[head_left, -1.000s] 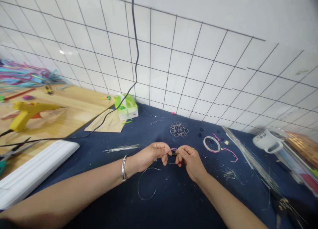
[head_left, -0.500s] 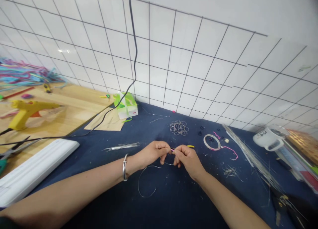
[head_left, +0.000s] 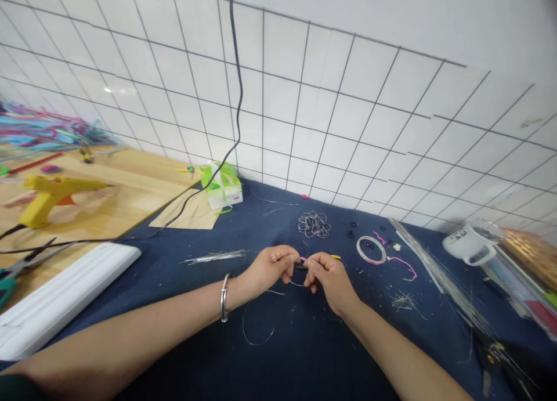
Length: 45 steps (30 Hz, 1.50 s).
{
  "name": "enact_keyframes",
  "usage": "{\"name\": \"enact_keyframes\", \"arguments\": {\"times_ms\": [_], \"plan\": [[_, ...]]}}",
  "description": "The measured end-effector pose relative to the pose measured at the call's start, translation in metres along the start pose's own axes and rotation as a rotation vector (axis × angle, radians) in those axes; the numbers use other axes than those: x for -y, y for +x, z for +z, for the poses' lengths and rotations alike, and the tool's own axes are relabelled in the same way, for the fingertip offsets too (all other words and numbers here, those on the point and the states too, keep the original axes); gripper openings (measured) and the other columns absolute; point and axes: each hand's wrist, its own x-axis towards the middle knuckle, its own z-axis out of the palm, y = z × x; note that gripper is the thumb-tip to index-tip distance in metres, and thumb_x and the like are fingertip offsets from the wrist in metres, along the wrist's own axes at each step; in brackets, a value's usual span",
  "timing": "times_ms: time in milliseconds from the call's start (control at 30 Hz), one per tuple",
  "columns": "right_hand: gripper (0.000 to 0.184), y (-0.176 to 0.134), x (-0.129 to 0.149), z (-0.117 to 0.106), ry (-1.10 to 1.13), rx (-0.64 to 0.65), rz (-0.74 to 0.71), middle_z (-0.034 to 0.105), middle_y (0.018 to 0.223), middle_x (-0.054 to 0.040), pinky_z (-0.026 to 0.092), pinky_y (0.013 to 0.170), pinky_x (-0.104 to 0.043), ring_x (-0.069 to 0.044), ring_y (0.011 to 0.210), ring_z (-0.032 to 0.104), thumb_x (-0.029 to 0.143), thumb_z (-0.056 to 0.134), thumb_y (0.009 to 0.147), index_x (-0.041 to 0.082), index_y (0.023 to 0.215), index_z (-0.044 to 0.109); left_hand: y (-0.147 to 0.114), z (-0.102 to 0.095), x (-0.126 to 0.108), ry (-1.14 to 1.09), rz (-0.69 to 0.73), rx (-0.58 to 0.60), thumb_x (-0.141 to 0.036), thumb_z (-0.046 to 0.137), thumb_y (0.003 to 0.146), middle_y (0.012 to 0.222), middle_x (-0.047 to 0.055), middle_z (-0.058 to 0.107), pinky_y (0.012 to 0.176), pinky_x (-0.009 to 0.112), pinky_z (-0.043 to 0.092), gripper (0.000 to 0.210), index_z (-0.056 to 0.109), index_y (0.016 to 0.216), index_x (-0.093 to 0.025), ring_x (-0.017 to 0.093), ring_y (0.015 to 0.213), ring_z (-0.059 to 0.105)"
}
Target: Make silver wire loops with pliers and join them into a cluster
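Just below the frame's centre, the left hand (head_left: 270, 268) is pinching a thin pink strand (head_left: 303, 259), thumb and fingertips together. The right hand (head_left: 329, 278) is also pinching it, thumb pressed to forefinger; the strand is spanning their narrow gap. Wire loops (head_left: 314, 224) are lying just above.

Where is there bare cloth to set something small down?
Two patches of blue cloth look free: one between the straight wire bundle and the looped wires, beyond the left hand; another between the forearms, nearer the wearer than the curved wire. The right side is crowded: white ring, pink strand, clippings, long wires.
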Motion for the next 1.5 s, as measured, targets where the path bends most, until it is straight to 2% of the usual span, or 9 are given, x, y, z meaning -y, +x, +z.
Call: {"name": "enact_keyframes", "arguments": {"times_ms": [133, 333, 467, 733, 1100, 1500], "plan": [[0.017, 0.000, -0.002, 0.000, 0.023, 0.003, 0.009, 0.054, 0.054, 0.0033, 0.039, 0.043, -0.019, -0.010, 0.050, 0.052, 0.033, 0.052, 0.080, 0.017, 0.078, 0.055, 0.002, -0.002, 0.005, -0.037, -0.019, 0.015, -0.032, 0.049, 0.081, 0.053, -0.002, 0.054, 0.047, 0.021, 0.040, 0.021, 0.058, 0.080, -0.013, 0.009, 0.045, 0.050], [0.019, 0.002, -0.009, -0.003, 0.073, -0.044, 0.013, 0.054, 0.056, 0.0027, 0.042, 0.046, -0.021, -0.010, 0.051, 0.052, 0.036, 0.051, 0.081, 0.017, 0.080, 0.055, 0.001, -0.006, 0.009, -0.435, -0.143, 0.207, -0.038, 0.049, 0.084, 0.070, 0.005, 0.062, 0.071, 0.031, 0.047, 0.028, 0.059, 0.089, -0.012, 0.014, 0.067, 0.060], [0.021, 0.002, -0.013, -0.002, 0.110, -0.063, 0.007, 0.053, 0.058, 0.0026, 0.042, 0.046, -0.021, -0.011, 0.054, 0.054, 0.036, 0.051, 0.081, 0.016, 0.082, 0.056, 0.001, -0.007, 0.009, -0.472, -0.167, 0.225, -0.035, 0.052, 0.083, 0.068, 0.005, 0.062, 0.072, 0.031, 0.046, 0.025, 0.059, 0.088, -0.012, 0.014, 0.066, 0.059], [0.022, 0.000, -0.011, 0.001, 0.069, -0.053, -0.020, 0.053, 0.059, 0.0022, 0.041, 0.046, -0.021, -0.011, 0.054, 0.054, 0.037, 0.049, 0.083, 0.016, 0.085, 0.057, 0.003, -0.008, 0.013, -0.392, -0.112, 0.158, -0.031, 0.053, 0.082, 0.064, 0.001, 0.059, 0.059, 0.024, 0.045, 0.019, 0.058, 0.083, -0.012, 0.009, 0.055, 0.055], [0.021, -0.004, -0.006, 0.002, -0.134, -0.062, -0.115, 0.056, 0.060, 0.0020, 0.041, 0.048, -0.021, -0.010, 0.051, 0.051, 0.035, 0.045, 0.086, 0.018, 0.085, 0.056, 0.002, -0.010, 0.010, -0.146, 0.064, 0.123, -0.031, 0.052, 0.082, 0.066, 0.000, 0.058, 0.060, 0.025, 0.044, 0.019, 0.058, 0.088, -0.014, 0.010, 0.058, 0.054], [0.021, -0.005, -0.005, 0.004, -0.241, -0.017, -0.097, 0.056, 0.059, 0.0024, 0.042, 0.047, -0.020, -0.011, 0.053, 0.054, 0.037, 0.050, 0.082, 0.018, 0.087, 0.056, 0.002, -0.009, 0.012, 0.186, 0.086, 0.113, -0.032, 0.050, 0.082, 0.065, -0.001, 0.056, 0.051, 0.020, 0.041, 0.020, 0.058, 0.081, -0.015, 0.009, 0.053, 0.053]]}}
